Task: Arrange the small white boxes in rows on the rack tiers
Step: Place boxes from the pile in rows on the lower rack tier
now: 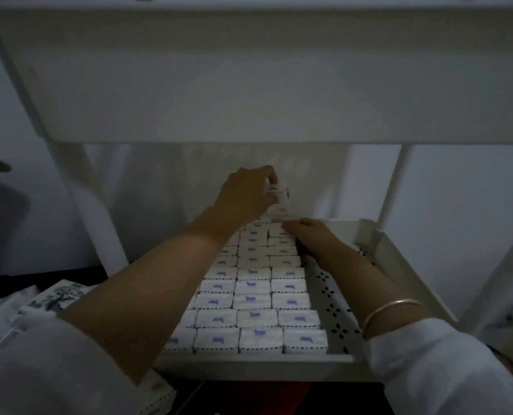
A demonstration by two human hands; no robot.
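Note:
Several small white boxes (253,300) with purple marks lie in neat rows on the white rack tier (333,298). At the far end of the rows, my left hand (243,196) grips small white boxes (276,193) lifted above the rows, thumb on top. My right hand (309,235) rests on the far end of the right row, fingers touching the boxes there. A strip of the perforated tier floor shows bare to the right of the rows.
The upper tier (249,85) of the rack hangs close above the hands. White rack posts (391,187) stand left and right. Printed cartons (57,298) lie at the lower left beside the rack. A wall is behind.

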